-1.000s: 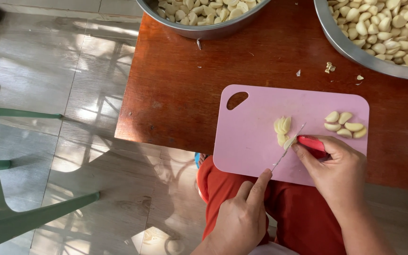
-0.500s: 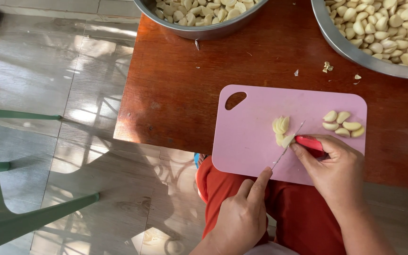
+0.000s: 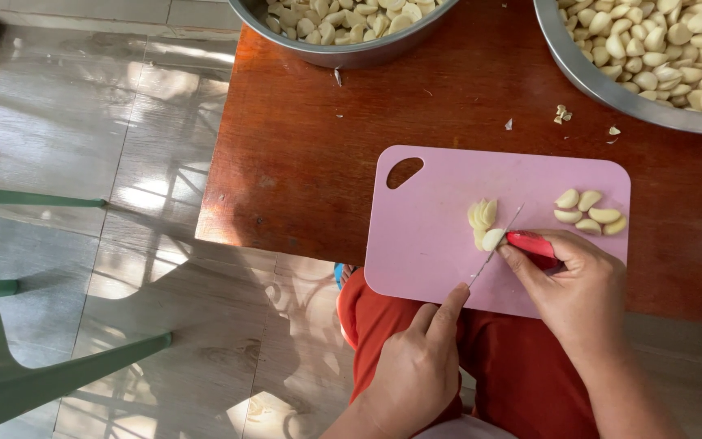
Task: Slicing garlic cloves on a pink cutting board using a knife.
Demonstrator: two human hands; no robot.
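Head view: right hand (image 3: 578, 289) grips red-handled knife (image 3: 522, 241), blade on garlic cloves (image 3: 483, 221) mid pink cutting board (image 3: 448, 244); left hand (image 3: 416, 370) loose, forefinger touching board's near edge.

The right hand (image 3: 582, 284) is covering most of the knife's red handle (image 3: 530, 242), so the grip on it is not showing in full. The thin blade (image 3: 497, 244) is appearing almost edge-on, and whether it is touching the cut garlic clove (image 3: 483, 223) is too fine to tell. The top edge is cutting off the near steel bowl (image 3: 343, 53), and the top and right edges are cutting off the second steel bowl (image 3: 611, 89). The counter (image 3: 302, 162) is running out of view at the right. The left hand (image 3: 416, 370) is losing its wrist at the bottom edge. The green chair (image 3: 10, 358) is being cropped at the left. The small scraps (image 3: 562, 114) on the counter are too small to identify.
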